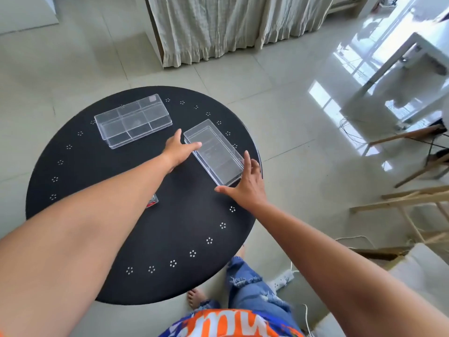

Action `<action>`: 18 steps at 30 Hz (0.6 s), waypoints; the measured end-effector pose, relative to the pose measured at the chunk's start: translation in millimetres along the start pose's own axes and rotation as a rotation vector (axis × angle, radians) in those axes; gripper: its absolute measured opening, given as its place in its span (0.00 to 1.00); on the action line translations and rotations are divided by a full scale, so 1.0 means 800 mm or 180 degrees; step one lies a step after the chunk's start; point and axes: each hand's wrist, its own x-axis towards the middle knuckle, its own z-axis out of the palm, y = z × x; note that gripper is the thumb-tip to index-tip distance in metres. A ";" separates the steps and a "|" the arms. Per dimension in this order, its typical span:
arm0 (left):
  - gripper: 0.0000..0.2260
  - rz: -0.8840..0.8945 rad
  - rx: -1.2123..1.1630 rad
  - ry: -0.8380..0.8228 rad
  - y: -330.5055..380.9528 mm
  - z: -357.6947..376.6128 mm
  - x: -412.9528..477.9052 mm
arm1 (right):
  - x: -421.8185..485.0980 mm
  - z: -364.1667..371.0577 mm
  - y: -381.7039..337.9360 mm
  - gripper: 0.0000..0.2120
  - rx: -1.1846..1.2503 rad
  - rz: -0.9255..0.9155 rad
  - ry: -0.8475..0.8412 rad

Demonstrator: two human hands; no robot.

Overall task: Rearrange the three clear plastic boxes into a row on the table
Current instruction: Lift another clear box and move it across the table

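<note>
Lying between left hand and right hand, clear box.

Your left arm hid nearly all of the third box; only a clear corner with a red patch showed just beside the arm, and its shape and lie could not be told. Your left hand covered the near corner of the right box, so the contact there was unclear. Your right hand hid that box's corner nearest you, and whether your fingers touched its wall could not be told. Both arms ran off the lower edge. The table hid its own legs.
</note>
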 end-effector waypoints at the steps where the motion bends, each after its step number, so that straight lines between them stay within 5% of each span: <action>1: 0.42 -0.0018 -0.0057 -0.0052 0.001 0.002 0.006 | 0.000 0.004 0.004 0.66 0.0050 0.0013 -0.0023; 11: 0.34 -0.0089 -0.0589 -0.0206 0.005 0.018 0.038 | 0.013 0.022 0.013 0.58 0.0221 -0.0088 0.0122; 18: 0.29 0.0154 -0.0774 0.0037 0.014 0.002 0.028 | 0.027 0.002 0.007 0.38 0.1148 -0.0528 0.0562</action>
